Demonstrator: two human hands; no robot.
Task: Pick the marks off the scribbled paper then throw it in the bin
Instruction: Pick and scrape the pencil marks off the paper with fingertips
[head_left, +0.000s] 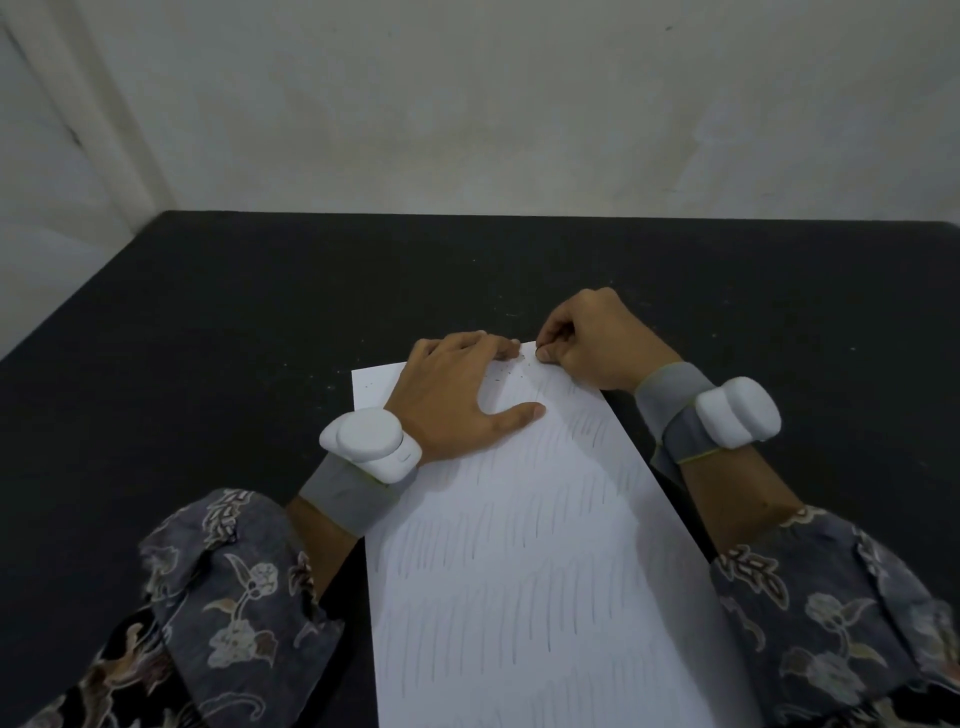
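Black table (208, 322) | pale wall (467, 104) | left hand (457, 395) flat on paper (519, 545) | right hand (587, 343) pinching at paper's edge

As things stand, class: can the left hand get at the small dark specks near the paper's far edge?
Probably yes. The left hand lies flat on the scribbled paper, fingertips right beside the specks, nothing between them.
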